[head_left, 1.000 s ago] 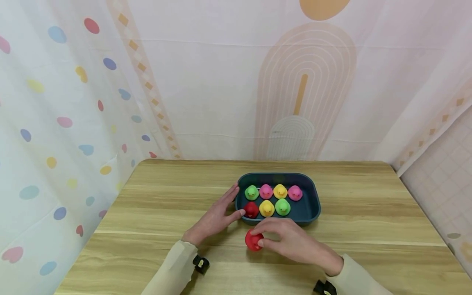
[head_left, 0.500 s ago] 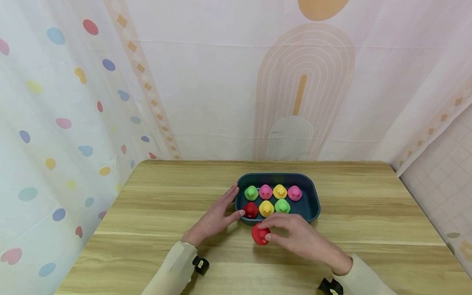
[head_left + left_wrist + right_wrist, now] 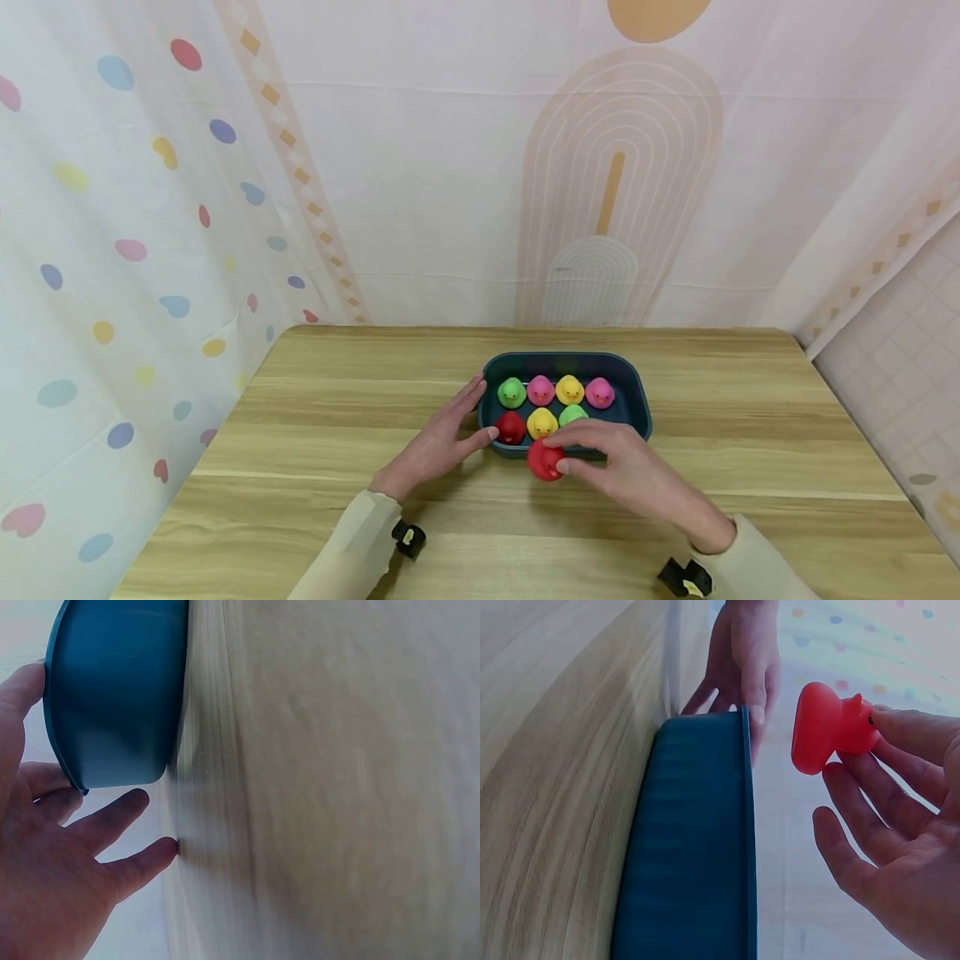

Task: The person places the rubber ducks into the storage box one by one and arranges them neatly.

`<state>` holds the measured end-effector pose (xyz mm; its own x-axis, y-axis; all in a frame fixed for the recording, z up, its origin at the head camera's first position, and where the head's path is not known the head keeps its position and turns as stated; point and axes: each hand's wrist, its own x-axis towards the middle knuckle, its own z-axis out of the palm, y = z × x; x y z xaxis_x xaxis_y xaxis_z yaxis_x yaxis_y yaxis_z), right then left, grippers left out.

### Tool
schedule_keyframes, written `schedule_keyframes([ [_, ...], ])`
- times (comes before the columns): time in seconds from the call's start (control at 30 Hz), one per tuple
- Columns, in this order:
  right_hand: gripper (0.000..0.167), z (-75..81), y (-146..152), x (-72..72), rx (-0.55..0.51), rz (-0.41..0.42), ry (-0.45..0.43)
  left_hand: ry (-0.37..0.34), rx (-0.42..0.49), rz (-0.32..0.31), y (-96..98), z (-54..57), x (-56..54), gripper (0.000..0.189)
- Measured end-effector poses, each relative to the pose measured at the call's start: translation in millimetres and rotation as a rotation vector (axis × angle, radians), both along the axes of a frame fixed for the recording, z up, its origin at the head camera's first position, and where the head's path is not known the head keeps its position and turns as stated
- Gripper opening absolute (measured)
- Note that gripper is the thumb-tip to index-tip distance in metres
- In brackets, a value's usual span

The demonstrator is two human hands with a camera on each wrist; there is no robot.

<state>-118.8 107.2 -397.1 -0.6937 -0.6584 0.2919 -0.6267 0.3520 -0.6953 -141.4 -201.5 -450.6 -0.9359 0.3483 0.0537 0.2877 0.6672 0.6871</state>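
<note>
A red rubber duck [image 3: 545, 459] is pinched between the thumb and fingers of my right hand [image 3: 637, 471]. In the right wrist view the duck [image 3: 829, 727] is held by its head, apart from the dark teal tray [image 3: 690, 840] and higher than its rim. My left hand [image 3: 435, 450] rests against the left end of the tray [image 3: 641, 408], fingers spread and fairly straight, thumb at the near rim [image 3: 52, 712]. Inside the tray sit a red duck [image 3: 511, 427], a yellow duck [image 3: 542, 423] and a green duck [image 3: 573, 415], the last partly covered by my right hand.
The tray's back row holds a green duck [image 3: 512, 392], a pink duck [image 3: 541, 390], a yellow duck [image 3: 570, 389] and another pink duck [image 3: 600, 392]. Bare tray floor shows at the right end. A wooden table [image 3: 337, 392] meets a patterned curtain [image 3: 435, 183] behind.
My right hand has carried the red rubber duck rightward and away from me, up to the tray's near rim, and now overlaps the front green duck. My left hand has stayed put.
</note>
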Motion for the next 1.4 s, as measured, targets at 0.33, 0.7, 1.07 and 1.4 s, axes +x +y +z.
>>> schedule_keyframes([
  [0.33,0.025,1.5,9.6,-4.0,-0.007,-0.062,-0.009,0.000,-0.005,0.000,0.4,0.0,0.4,0.080],
  [0.7,0.022,4.7,20.4,-7.4,0.024,-0.154,-0.048,-0.003,-0.014,0.001,0.0,0.6,-0.1,0.080],
  [1.07,0.025,4.0,26.6,-11.9,0.007,-0.193,-0.055,-0.009,-0.013,0.001,0.1,1.6,1.1,0.080],
  [1.4,0.026,3.4,32.7,-17.3,0.003,-0.221,-0.066,-0.003,-0.014,-0.006,-0.9,1.8,1.1,0.080],
])
